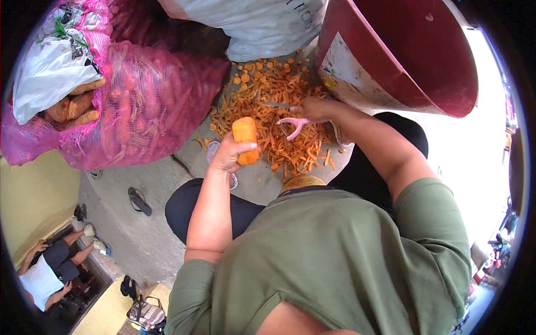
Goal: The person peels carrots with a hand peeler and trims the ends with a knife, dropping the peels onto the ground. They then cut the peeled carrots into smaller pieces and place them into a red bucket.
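My left hand (228,154) is closed round a thick peeled carrot (244,134), bright orange and held nearly upright, with the thumb across its side. To the right, my right hand (316,110) grips a knife (277,105) whose blade points left. A pink Y-shaped peeler (293,125) sticks out below the same hand and appears to be held with the knife. Both hands are above a heap of carrot peelings (298,151) on the floor, which has cut carrot ends (245,79) mixed in.
A pink mesh sack (151,106) full of carrots stands at the left, with unpeeled carrots (81,106) at its opening. A large red tub (374,56) is at the upper right, beside a white sack (268,28). A flip-flop (139,201) and a seated person (44,279) are lower left.
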Motion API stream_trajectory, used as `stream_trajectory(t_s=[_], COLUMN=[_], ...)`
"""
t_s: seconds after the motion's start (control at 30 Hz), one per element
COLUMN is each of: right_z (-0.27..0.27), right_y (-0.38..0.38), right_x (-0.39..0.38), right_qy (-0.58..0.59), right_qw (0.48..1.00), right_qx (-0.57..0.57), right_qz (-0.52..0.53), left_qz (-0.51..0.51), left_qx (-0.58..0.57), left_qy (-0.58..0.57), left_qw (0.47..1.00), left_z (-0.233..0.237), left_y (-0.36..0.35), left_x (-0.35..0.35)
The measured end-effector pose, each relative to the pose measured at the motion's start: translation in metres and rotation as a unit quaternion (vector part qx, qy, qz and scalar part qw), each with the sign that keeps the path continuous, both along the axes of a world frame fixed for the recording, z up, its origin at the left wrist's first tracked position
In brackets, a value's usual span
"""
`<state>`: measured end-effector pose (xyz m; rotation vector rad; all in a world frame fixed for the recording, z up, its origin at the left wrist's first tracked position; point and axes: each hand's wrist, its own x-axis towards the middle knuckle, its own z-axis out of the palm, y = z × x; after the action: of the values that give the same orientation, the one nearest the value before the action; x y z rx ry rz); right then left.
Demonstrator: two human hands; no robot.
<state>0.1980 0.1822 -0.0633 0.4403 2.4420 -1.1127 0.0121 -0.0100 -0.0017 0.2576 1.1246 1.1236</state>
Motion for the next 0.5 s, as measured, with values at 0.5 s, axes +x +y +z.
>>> stream_trajectory(t_s=[0.5], right_z=[0.058], right_y=[-0.032], right_x=[-0.021], right_qy=[-0.016], right_qw=[0.978], right_qx=[-0.169], right_qz=[-0.121], left_qz=[0.064], left_qx=[-0.069], left_qy=[0.139], left_qw=[0.986], left_z=[-0.033], left_y=[0.022], left_x=[0.017])
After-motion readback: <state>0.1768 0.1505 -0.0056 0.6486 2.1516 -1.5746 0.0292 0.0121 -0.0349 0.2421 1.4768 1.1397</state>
